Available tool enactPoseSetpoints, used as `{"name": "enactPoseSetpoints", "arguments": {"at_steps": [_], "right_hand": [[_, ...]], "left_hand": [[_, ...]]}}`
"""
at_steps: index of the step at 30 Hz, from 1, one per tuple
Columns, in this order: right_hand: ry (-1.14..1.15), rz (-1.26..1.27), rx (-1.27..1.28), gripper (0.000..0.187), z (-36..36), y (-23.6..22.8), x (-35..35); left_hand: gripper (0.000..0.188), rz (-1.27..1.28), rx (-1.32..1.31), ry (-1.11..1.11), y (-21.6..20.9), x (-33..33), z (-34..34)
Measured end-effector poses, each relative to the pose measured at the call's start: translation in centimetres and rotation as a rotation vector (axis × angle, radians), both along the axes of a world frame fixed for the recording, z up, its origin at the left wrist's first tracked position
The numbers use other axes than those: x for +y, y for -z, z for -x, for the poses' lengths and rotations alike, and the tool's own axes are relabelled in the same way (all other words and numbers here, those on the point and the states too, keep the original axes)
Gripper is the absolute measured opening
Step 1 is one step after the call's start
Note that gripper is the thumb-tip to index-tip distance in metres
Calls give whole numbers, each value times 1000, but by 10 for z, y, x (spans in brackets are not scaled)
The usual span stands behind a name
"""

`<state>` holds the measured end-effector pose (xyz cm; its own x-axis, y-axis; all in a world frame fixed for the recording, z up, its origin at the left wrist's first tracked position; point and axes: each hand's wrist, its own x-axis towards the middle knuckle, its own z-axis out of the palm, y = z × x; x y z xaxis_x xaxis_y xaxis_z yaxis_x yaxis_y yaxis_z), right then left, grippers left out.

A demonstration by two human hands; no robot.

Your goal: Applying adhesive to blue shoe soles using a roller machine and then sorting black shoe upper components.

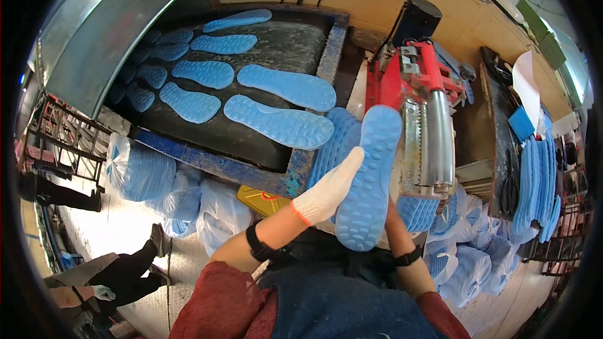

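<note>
Upright in front of me is a blue shoe sole [372, 179] with a bumpy, studded surface. My left hand [330, 189], in a white knit glove, is closed on its left edge, the thumb lying across the face. Behind the lower part of the sole my right forearm [405, 248] rises, and my right hand is hidden there. A stack of blue soles [338, 135] stands just beyond my left hand. To the right of the held sole is a red machine [433, 66] with a silver roller [440, 141].
Several blue soles [279, 119] lie on a dark conveyor belt [289, 41] coming from under a metal hood [125, 19]. Bagged soles [141, 166] crowd the floor below. More soles [537, 179] hang at the right rack. Another person's legs [132, 270] show at lower left.
</note>
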<state>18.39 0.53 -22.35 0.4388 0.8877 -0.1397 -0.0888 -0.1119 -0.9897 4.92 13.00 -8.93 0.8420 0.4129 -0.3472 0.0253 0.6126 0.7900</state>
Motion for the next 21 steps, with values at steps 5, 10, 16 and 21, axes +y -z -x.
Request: {"name": "enactPoseSetpoints", "arguments": {"at_steps": [5, 10, 16, 21], "right_hand": [[157, -115, 376, 55, 29, 27, 45], [134, 312, -26, 76, 12, -1, 52], [212, 130, 361, 43, -20, 3, 4], [360, 105, -409, 54, -59, -49, -62]], "left_hand": [[50, 365, -76, -281, -37, 21, 16], [45, -29, -298, -499, -18, 130, -15], [52, 537, -347, -854, -17, 231, -65], [53, 482, -383, -751, -2, 266, -72]]}}
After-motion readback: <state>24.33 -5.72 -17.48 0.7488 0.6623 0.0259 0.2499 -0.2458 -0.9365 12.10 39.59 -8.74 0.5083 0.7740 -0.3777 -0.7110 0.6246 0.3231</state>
